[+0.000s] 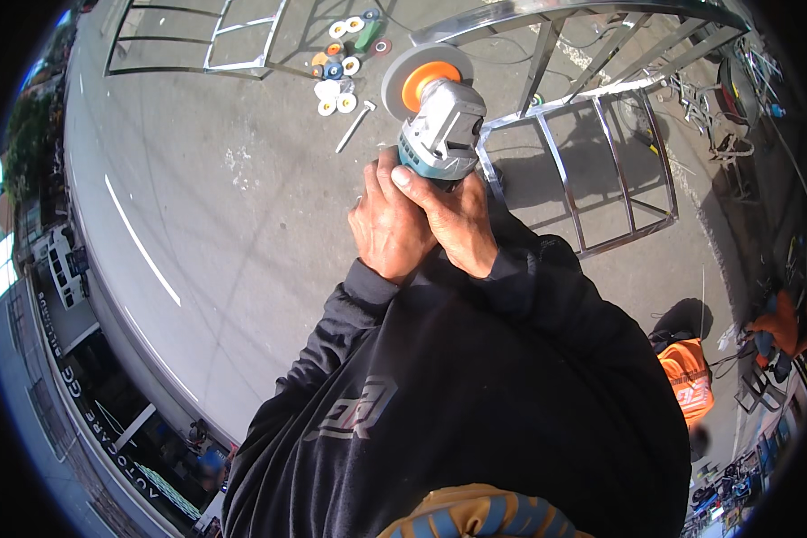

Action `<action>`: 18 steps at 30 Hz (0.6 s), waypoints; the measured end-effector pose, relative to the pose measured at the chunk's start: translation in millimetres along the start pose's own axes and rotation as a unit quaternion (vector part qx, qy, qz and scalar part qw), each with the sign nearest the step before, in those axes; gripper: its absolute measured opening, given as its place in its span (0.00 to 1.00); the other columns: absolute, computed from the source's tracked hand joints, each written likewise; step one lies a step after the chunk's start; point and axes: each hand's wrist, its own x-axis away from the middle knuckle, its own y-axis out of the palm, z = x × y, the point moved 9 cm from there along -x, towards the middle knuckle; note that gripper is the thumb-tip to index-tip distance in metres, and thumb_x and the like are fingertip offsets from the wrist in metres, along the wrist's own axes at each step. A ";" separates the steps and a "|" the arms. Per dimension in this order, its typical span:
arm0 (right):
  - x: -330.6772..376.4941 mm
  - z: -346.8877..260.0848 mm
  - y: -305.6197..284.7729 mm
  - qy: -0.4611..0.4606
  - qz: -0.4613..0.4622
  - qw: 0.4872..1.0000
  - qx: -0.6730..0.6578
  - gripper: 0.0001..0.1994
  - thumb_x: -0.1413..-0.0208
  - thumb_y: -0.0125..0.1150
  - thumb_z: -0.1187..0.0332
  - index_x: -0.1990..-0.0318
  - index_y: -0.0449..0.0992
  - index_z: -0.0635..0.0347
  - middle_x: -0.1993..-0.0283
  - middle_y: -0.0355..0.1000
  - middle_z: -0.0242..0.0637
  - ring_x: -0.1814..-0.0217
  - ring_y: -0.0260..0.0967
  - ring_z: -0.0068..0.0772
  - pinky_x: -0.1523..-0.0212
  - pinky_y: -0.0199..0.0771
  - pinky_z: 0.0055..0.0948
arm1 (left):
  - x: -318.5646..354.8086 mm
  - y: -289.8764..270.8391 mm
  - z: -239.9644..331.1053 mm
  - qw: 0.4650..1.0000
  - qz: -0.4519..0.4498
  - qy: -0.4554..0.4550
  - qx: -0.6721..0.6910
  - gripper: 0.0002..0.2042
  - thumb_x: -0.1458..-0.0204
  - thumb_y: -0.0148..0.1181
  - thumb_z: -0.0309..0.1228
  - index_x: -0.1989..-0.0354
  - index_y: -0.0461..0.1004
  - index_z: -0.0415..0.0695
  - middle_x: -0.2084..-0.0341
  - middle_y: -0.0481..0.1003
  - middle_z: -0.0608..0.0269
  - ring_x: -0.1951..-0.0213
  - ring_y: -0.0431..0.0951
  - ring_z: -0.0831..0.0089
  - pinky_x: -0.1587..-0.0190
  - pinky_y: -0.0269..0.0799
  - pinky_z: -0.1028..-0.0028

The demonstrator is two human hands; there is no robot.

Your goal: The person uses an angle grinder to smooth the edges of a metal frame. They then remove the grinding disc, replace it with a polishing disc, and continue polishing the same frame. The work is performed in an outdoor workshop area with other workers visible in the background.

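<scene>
We see a big shiny metal frame lying on the grey ground in the upper right of the picture. Another frame lies in the upper left. In the upper middle we hold a grinder with a grey and orange disc up in the air. Our left hand and right hand are both wrapped tight around its back end, touching each other. Small round discs and a thin tool lie on the ground just past it.

We think the disc could cut bare fingers if a hand slips forward. The grinder could also jump if the disc bites the frame hard. Sparks could fly at us.
</scene>
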 end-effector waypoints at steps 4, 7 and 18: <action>0.1 6.2 -5.0 0.026 -0.007 0.999 -0.024 0.30 0.46 0.78 0.67 0.39 0.68 0.66 0.44 0.74 0.40 0.42 0.72 0.29 0.41 0.75 0.32 | 6.2 11.7 -9.4 0.997 -0.037 -0.063 0.015 0.41 0.54 0.74 0.40 0.33 0.61 0.37 0.51 0.74 0.42 0.60 0.81 0.38 0.63 0.78 0.50; 0.2 14.0 -12.4 0.073 0.004 0.997 0.003 0.31 0.47 0.79 0.66 0.39 0.68 0.67 0.44 0.74 0.39 0.42 0.73 0.29 0.42 0.75 0.32 | 8.9 12.8 -8.5 0.997 -0.032 -0.075 0.012 0.41 0.55 0.75 0.42 0.34 0.61 0.37 0.52 0.76 0.42 0.61 0.82 0.38 0.63 0.79 0.51; -1.6 -5.3 -18.2 0.104 -0.063 0.991 0.046 0.32 0.49 0.80 0.59 0.41 0.72 0.67 0.46 0.76 0.40 0.44 0.74 0.29 0.44 0.76 0.32 | 3.8 14.9 2.9 0.998 -0.001 -0.062 0.003 0.39 0.57 0.76 0.40 0.39 0.63 0.38 0.59 0.78 0.45 0.65 0.83 0.42 0.67 0.79 0.52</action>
